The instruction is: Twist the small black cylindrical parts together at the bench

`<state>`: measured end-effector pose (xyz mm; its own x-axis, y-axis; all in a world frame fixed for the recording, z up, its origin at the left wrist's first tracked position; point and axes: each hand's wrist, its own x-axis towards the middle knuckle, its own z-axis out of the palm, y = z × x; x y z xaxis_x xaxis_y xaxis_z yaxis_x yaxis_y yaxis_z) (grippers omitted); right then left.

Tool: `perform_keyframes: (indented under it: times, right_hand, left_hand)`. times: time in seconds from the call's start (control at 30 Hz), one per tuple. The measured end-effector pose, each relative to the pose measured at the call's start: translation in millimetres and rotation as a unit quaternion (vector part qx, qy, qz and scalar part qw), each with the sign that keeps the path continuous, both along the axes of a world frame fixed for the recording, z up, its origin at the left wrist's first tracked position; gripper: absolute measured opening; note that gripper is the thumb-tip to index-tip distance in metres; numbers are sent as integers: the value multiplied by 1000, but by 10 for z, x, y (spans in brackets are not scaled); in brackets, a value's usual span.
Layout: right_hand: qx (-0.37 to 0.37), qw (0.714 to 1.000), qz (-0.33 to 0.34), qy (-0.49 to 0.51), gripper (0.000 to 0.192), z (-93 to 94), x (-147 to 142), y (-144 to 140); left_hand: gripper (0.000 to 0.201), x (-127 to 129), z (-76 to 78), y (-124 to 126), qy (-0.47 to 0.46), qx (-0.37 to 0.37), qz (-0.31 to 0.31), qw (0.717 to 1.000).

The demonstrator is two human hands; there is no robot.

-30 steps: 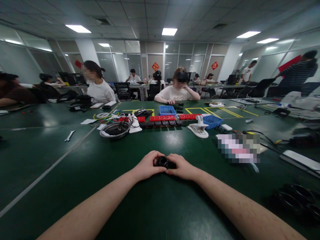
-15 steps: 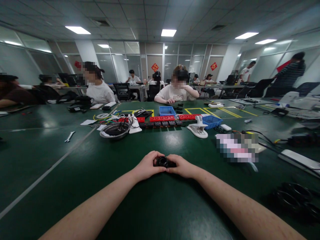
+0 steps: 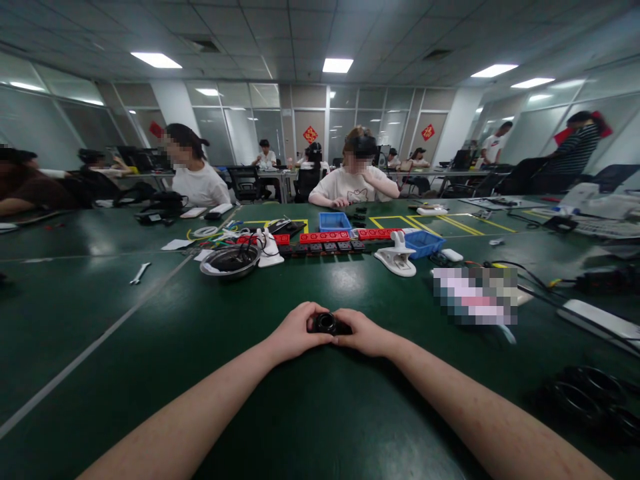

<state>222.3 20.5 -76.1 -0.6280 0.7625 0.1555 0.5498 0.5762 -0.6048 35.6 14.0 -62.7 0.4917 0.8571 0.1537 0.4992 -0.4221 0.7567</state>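
Both my hands curl round a small black part with a round hole [image 3: 327, 323] at the middle of the green table [image 3: 240, 400]. Its left side is in my left hand [image 3: 299, 331], fingers bent behind it and the thumb in front. On the other side my right hand [image 3: 364, 332] wraps it the same way, and the two thumb tips meet at the front. The ring-like top faces up between the hands. Fingers cover most of the rest, so its exact kind does not show. Several similar black ring-shaped parts [image 3: 583, 397] lie by my right forearm.
Across the table run red power strips [image 3: 325, 237], with blue trays [image 3: 424, 244], a white clamp base [image 3: 397, 257] and a metal bowl [image 3: 231, 263] of cables. A wrench [image 3: 141, 273] lies left. A white power strip [image 3: 600, 320] is right. A person [image 3: 355, 180] sits opposite.
My hands and the black part stay almost exactly where they were. In the background, the person in stripes at the far right has shifted posture slightly.
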Motion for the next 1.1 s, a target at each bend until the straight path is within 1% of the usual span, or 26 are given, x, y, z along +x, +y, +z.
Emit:
perform_keyframes:
  times: [0.13,0.23,0.3,0.37,0.4,0.47,0.53,0.63,0.7,0.77,0.8,0.87,1.1]
  right_hand:
    - [-18,998,-58,-1,27,-1,-26,-22]
    - [-20,993,-113,-15,31,-13,-85,-43]
    - [3,987,-159,-39,33,-25,-147,-64]
    - [47,975,-204,-75,30,-35,-212,-93]
    - [71,968,-222,-94,28,-37,-238,-109]
    - [106,959,-237,-116,26,-32,-267,-138]
    - [118,963,-218,-103,30,-18,-254,-153]
    - [93,986,-129,-59,41,11,-168,-134]
    - [66,995,-60,-43,38,26,-94,-99]
    - [46,998,-11,-32,31,36,-33,-61]
    - [41,999,3,-24,29,40,-12,-45]
    - [37,999,14,-15,28,46,8,-26]
    - [29,999,8,-22,27,82,-9,-36]
  left_hand:
    - [37,53,30,-46,-1,-7,30,1000]
    - [34,108,39,-92,25,13,71,997]
    - [34,144,31,-119,43,39,113,992]
    - [34,168,17,-136,51,62,151,985]
    - [33,173,11,-139,53,72,162,983]
    - [32,163,4,-132,48,86,158,982]
    - [31,127,6,-111,38,83,125,988]
    - [32,52,9,-65,27,48,43,998]
    - [35,13,2,-38,16,24,-3,1000]
    - [38,-5,-12,-21,3,11,-25,1000]
    - [39,-7,-20,-16,-2,8,-28,1000]
    - [40,-4,-30,-12,-5,6,-28,1000]
    - [41,5,-10,-22,0,-6,-27,1000]
